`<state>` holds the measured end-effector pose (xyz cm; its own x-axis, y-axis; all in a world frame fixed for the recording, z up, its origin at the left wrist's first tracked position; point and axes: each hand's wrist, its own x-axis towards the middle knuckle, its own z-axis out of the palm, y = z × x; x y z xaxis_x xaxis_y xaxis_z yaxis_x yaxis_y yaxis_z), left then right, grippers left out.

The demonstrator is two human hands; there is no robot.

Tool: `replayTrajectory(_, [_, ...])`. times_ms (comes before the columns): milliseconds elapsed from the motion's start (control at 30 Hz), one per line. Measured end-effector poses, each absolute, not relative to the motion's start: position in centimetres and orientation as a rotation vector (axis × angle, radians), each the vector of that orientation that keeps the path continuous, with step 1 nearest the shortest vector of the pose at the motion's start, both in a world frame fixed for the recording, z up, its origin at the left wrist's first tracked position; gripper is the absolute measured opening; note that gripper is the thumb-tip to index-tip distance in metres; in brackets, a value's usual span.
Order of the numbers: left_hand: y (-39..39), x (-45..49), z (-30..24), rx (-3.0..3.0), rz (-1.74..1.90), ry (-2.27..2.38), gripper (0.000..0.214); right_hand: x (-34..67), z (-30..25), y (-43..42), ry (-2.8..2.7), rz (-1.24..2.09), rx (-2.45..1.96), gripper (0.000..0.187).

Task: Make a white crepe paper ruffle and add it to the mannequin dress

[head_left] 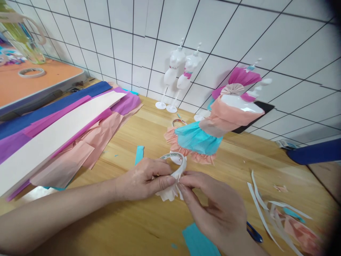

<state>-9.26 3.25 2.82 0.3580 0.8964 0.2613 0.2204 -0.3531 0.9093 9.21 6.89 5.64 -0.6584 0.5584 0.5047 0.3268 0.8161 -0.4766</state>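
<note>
Looks out, in the head view, on a white tiled wall (114, 32) with dark lines and, below it, a wooden table (112, 220). Holds a tape roll (183, 166) above the middle of the table, with white ruffled paper (169, 193) hanging from its near edge. Grasps the roll and paper with the left hand (149, 181), fingers curled at the ring, thumb pressed along the rim. Pinches the paper's gathered edge between thumb and forefinger of the right hand (217, 206); cannot tell the exact bend of the other right fingers.

Shows, just beyond the roll, a dress form (198, 138) in peach and turquoise, and near the wall two slim white mannequins (174, 65). Includes, farther left, layered paper sheets (61, 137) in white, blue, purple, magenta and peach, beside an orange surface (58, 83) with another tape ring (32, 73). Has, to the right, thin white strips (262, 215) and peach scraps (301, 227); below the right hand, partly covered, a turquoise piece (199, 241).
</note>
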Motion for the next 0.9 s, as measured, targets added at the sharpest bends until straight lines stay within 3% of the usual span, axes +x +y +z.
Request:
replayTrajectory(133, [3.3,-9.3,2.9,1.791,1.034,0.974,0.032,9.3,5.6,7.0,-2.386,0.316,-0.498,0.017])
replayTrajectory(433, [3.2,-9.2,3.2,1.822,1.052,0.97,0.032,9.3,6.1,7.7,-2.249,0.731,-0.823,0.013])
replayTrajectory(900, [3.3,-9.2,3.0,1.886,1.032,0.978,0.032,9.0,5.8,7.3,-2.186,0.707,-0.969,0.016])
